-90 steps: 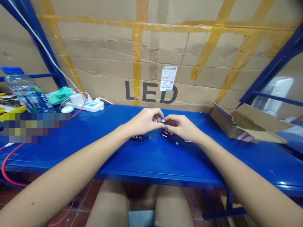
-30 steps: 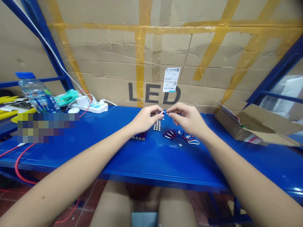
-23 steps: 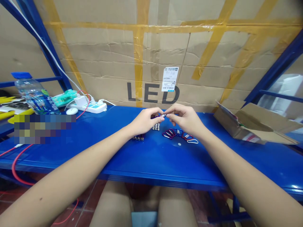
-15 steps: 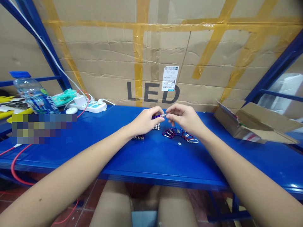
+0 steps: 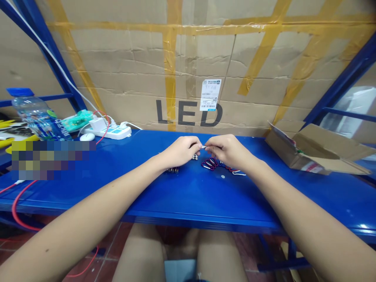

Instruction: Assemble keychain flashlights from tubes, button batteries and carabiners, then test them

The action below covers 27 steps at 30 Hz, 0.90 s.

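Silver Piece (image 5: 203,147) Worked from Both Ends

The small piece shows in the gap between the fingertips. The left hand (image 5: 184,150) pinches its left end; the right hand (image 5: 225,148) is closed on its right end. Whatever runs back inside either palm is hidden. The step in hand seems to be twisting or pressing along the piece; the next move would call for a steady left pinch and a small, straight effort from the right. Nearer the person than the piece lie bright clips (image 5: 209,164) and a pale disc (image 5: 223,176), both slightly right. Metal caps (image 5: 195,157) sit just left, dark tubes (image 5: 172,170) farther left. An open box (image 5: 311,164) stands well right.
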Motion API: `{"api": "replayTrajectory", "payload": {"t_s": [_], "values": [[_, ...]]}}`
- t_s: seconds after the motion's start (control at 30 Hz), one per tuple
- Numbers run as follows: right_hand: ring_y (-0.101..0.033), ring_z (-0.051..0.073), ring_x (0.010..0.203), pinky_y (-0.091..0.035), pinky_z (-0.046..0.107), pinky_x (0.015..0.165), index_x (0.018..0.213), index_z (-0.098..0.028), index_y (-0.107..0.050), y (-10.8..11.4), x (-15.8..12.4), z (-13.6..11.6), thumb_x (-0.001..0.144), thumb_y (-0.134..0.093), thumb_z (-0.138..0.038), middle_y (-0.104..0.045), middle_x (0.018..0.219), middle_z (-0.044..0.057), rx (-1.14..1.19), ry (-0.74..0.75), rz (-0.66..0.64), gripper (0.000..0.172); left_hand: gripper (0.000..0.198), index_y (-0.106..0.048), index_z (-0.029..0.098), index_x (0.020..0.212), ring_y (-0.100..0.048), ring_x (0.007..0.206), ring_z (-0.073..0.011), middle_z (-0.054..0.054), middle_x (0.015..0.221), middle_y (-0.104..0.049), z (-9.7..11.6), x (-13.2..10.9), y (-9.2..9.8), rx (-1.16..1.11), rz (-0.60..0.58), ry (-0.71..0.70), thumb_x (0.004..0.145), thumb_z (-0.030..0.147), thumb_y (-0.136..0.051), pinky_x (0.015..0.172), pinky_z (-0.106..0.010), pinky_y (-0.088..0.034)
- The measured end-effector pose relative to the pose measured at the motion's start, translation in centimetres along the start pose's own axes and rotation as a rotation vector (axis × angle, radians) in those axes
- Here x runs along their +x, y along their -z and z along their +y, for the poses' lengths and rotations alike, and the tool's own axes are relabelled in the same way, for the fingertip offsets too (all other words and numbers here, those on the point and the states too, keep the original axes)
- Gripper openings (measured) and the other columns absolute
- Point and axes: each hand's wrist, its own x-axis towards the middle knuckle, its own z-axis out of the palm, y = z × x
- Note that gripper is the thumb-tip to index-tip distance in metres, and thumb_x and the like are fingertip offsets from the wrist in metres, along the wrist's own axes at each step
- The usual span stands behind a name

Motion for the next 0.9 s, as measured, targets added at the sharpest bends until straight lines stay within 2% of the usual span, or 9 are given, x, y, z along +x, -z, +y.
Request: {"api": "replayTrajectory", "payload": {"t_s": [0.2,0.47,0.6,0.73,0.9], "values": [[-0.056,0.013,0.061,-0.04,0.024,0.061,0.074,-0.015,-0.068,-0.1,-0.2,0.0,0.087,-0.047,-0.008,-0.067,0.067,0.004,-0.039,0.038,-0.004,0.025,0.019,-0.063,0.016,0.085,-0.061,0.07,-0.0131,-0.002,0.081,-0.072,0.1,-0.2,-0.1,-0.138,-0.06,0.065,0.094,0.026,-0.05,0.066,-0.026,-0.044],[-0.053,0.013,0.059,-0.036,0.025,0.059,0.071,-0.016,-0.066,-0.3,-0.3,0.1,0.085,-0.048,-0.009,-0.065,0.065,0.003,-0.058,0.001,-0.014,0.024,0.012,-0.059,0.016,0.083,-0.059,0.069,-0.0128,-0.002,0.075,-0.065,0.1,-0.2,-0.9,-0.216,-0.002,0.099,0.091,0.024,-0.055,0.065,-0.026,-0.044],[-0.052,0.013,0.06,-0.035,0.025,0.06,0.07,-0.016,-0.065,-0.3,-0.3,0.0,0.085,-0.046,-0.008,-0.064,0.066,0.004,-0.088,0.022,-0.015,0.026,0.012,-0.057,0.015,0.08,-0.056,0.064,-0.0108,-0.001,0.072,-0.064,0.3,-0.2,-1.0,-0.265,-0.017,0.15,0.091,0.021,-0.054,0.063,-0.025,-0.042],[-0.045,0.012,0.056,-0.033,0.026,0.057,0.066,-0.016,-0.062,-0.3,-0.3,-0.2,0.084,-0.047,-0.01,-0.059,0.06,0.002,-0.072,-0.007,-0.039,0.025,0.012,-0.058,0.016,0.081,-0.057,0.067,-0.0129,-0.001,0.073,-0.063,-0.2,-0.1,-1.1,-0.237,-0.008,0.092,0.089,0.023,-0.056,0.064,-0.027,-0.043],[-0.041,0.011,0.053,-0.031,0.026,0.056,0.063,-0.017,-0.059,-0.2,-0.2,-0.5,0.083,-0.051,-0.014,-0.056,0.055,0.0,-0.004,-0.101,-0.001,0.022,0.011,-0.058,0.016,0.084,-0.057,0.073,-0.015,-0.001,0.078,-0.063,-0.5,-0.1,-1.6,-0.167,0.072,-0.036,0.089,0.026,-0.056,0.068,-0.029,-0.043]]}}
